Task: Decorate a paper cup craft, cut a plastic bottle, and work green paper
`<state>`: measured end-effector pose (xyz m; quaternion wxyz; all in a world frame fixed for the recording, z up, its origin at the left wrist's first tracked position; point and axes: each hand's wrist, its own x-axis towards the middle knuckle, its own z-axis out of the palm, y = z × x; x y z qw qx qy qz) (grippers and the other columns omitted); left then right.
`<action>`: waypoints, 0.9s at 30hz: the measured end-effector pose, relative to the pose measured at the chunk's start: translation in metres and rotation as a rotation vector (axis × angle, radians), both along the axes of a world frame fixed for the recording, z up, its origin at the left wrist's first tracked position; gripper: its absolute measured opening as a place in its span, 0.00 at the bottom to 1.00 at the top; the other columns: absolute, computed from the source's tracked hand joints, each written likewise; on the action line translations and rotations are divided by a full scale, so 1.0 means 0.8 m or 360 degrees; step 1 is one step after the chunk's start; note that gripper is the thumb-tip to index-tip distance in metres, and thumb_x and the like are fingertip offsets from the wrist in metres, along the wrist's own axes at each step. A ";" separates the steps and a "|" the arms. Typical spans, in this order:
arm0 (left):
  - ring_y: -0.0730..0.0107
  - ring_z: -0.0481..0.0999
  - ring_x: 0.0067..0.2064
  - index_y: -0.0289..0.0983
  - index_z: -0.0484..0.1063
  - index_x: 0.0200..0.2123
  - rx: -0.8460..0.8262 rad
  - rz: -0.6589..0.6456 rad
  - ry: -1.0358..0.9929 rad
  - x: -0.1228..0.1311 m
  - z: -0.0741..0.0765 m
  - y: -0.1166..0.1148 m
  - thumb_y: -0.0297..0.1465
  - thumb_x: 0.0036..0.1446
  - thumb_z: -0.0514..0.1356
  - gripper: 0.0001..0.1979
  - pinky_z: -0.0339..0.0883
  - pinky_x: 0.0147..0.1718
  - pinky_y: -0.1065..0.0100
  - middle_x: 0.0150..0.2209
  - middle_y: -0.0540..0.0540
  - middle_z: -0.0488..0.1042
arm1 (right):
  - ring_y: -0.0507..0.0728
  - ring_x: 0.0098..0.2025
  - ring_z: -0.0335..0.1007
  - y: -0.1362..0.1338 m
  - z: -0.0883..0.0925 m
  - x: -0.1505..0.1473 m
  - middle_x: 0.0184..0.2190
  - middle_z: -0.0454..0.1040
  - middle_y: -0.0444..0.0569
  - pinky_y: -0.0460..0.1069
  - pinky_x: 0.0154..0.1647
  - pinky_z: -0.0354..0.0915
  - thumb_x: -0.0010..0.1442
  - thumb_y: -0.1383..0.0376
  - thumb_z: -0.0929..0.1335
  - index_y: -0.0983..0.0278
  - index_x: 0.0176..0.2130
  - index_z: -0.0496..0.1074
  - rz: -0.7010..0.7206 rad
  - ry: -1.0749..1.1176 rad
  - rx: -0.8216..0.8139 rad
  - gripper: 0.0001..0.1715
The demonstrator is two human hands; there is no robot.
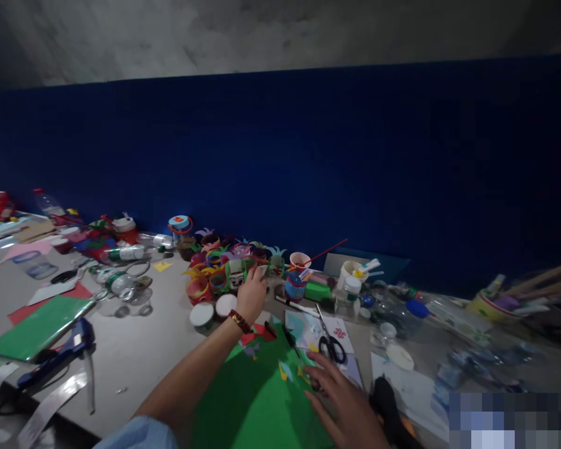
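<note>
White lids (201, 317), two of them, lay just in front of one green cup (236, 276) with a dark-and-white face, which stood among crowded leaf-topped cups (199, 289). My left hand (252, 295) bent its fingers at the green cup's right side, though I could not tell whether they gripped it. Rightward came one large green sheet (243, 405), one blue cup (295, 286), one pair of black-handled scissors (331, 349) and my right hand (346, 405), fingers parted, its hold unclear.
</note>
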<state>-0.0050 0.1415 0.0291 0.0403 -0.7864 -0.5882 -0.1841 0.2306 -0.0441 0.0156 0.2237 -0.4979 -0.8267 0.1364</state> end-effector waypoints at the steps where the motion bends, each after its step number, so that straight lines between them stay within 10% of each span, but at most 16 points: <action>1: 0.49 0.58 0.65 0.35 0.75 0.49 -0.0001 -0.0005 -0.0007 0.000 0.000 -0.002 0.21 0.64 0.50 0.17 0.72 0.52 0.55 0.63 0.36 0.63 | 0.64 0.60 0.71 -0.001 -0.002 0.001 0.62 0.70 0.56 0.56 0.56 0.72 0.67 0.60 0.64 0.58 0.54 0.73 0.0007 -0.0007 -0.0009 0.18; 9: 0.52 0.58 0.67 0.34 0.70 0.55 -0.0015 -0.0312 -0.0091 -0.001 0.004 -0.045 0.21 0.62 0.53 0.18 0.59 0.63 0.51 0.61 0.35 0.66 | 0.64 0.61 0.69 -0.003 -0.003 -0.002 0.61 0.70 0.58 0.57 0.57 0.71 0.69 0.60 0.62 0.60 0.55 0.73 0.0061 -0.0066 -0.0095 0.19; 16: 0.62 0.77 0.39 0.38 0.75 0.37 -0.0190 -0.0612 -0.0173 -0.047 -0.015 -0.130 0.34 0.67 0.54 0.11 0.74 0.41 0.62 0.35 0.44 0.77 | 0.63 0.55 0.74 -0.008 0.003 -0.005 0.52 0.77 0.56 0.56 0.53 0.73 0.68 0.63 0.63 0.61 0.50 0.75 0.0110 0.0004 -0.0142 0.15; 27: 0.53 0.66 0.62 0.39 0.64 0.62 -0.0196 -0.0524 -0.0054 -0.080 -0.050 -0.143 0.28 0.64 0.56 0.23 0.65 0.59 0.50 0.62 0.40 0.69 | 0.67 0.60 0.67 -0.009 0.018 -0.051 0.60 0.71 0.54 0.61 0.56 0.69 0.63 0.68 0.69 0.60 0.54 0.74 0.0085 -0.0337 -0.0478 0.19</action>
